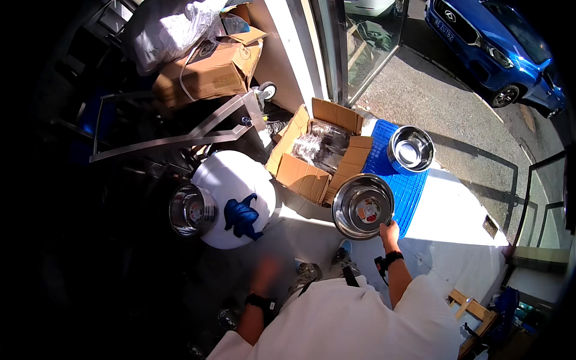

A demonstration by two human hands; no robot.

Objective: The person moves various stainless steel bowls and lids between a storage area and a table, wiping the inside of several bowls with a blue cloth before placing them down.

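My right hand (389,233) grips the rim of a stainless steel basin (346,202), which has a round colourful sticker on its inner bottom. The basin is held up near the edge of a blue plastic grid mat (411,198). My left hand (269,266) hangs low over the shaded floor; a blur hides its fingers, so its state cannot be told. Nearest to it is a round white stool or drum top (225,171) with a crumpled dark blue cloth (243,217) on it. At that top's left edge, more stacked steel basins (191,210) lie tilted on their side.
Another stack of steel basins (411,149) stands on the mat. An open cardboard box (303,177) contains plastic-wrapped items. A metal frame (198,135) with a caster juts out at left, below a taped carton (207,76). Outside the glass door (373,49) a blue car (490,45) is parked.
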